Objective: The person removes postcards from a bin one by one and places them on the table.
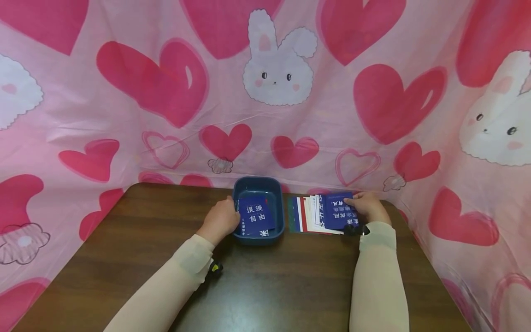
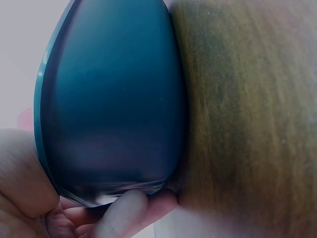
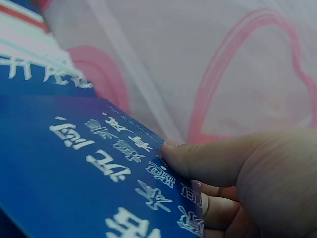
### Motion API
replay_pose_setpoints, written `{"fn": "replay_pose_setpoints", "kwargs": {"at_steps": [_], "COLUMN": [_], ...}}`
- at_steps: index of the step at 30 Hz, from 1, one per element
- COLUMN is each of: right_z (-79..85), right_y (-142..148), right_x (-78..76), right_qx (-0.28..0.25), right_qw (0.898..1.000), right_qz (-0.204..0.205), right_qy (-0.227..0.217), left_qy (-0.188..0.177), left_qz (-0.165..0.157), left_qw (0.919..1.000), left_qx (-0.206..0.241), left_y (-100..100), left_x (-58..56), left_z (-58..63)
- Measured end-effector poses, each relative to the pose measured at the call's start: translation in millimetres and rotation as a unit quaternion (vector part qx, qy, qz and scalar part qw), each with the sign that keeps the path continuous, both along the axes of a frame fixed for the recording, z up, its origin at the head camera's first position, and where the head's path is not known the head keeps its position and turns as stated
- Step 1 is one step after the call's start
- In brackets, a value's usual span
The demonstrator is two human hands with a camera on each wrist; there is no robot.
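Observation:
My left hand (image 1: 221,217) grips the left side of a dark blue plastic bin (image 1: 258,187). In the left wrist view, the bin's outer wall (image 2: 114,99) fills the middle, with fingers (image 2: 153,206) around its end near the tabletop. Inside the bin lie blue cards (image 1: 254,213) with white Chinese characters. To the right, my right hand (image 1: 370,207) pinches the edge of a blue card (image 3: 69,163) with white lettering, thumb on top and fingers beneath. That card overlaps a fanned row of cards (image 1: 304,214) in white, red, blue and green.
Both items stand near the far edge of a brown wooden table (image 1: 282,286). A pink curtain (image 1: 174,152) with hearts and rabbits hangs behind it and along both sides. Dark wrist straps sit at both cuffs.

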State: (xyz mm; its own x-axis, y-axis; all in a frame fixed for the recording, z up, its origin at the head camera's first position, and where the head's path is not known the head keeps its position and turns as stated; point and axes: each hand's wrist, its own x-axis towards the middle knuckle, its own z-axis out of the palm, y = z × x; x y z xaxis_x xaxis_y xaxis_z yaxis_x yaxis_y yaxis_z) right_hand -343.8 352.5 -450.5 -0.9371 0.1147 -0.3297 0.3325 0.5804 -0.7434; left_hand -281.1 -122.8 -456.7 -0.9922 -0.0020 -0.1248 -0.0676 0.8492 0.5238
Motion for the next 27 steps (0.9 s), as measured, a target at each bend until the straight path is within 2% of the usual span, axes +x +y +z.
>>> {"fn": "replay_pose_setpoints", "kwargs": {"at_steps": [8, 15, 21, 27], "right_z": [-10.2, -13.4, -14.2, -15.7], "right_y": [-1, -5, -9, -13], "right_x": [-2.1, -4.7, -5.1, -5.3], "right_qx": [0.077, 0.139, 0.164, 0.18], "right_qw": [0.997, 0.99, 0.986, 0.983], "right_qz": [0.007, 0.015, 0.014, 0.021], "right_qy": [0.017, 0.009, 0.013, 0.015], "left_qy": [0.0, -0.003, 0.004, 0.031], "left_qz": [0.002, 0.005, -0.002, -0.013], "left_qw": [1.0, 1.0, 1.0, 0.9994], "left_qx": [-0.001, 0.0, -0.002, -0.003], "left_y": [2, 1, -1, -10], "left_x": [-1.4, -0.6, 0.4, 0.3], "left_z": [0.2, 0.0, 0.7, 4.5]}}
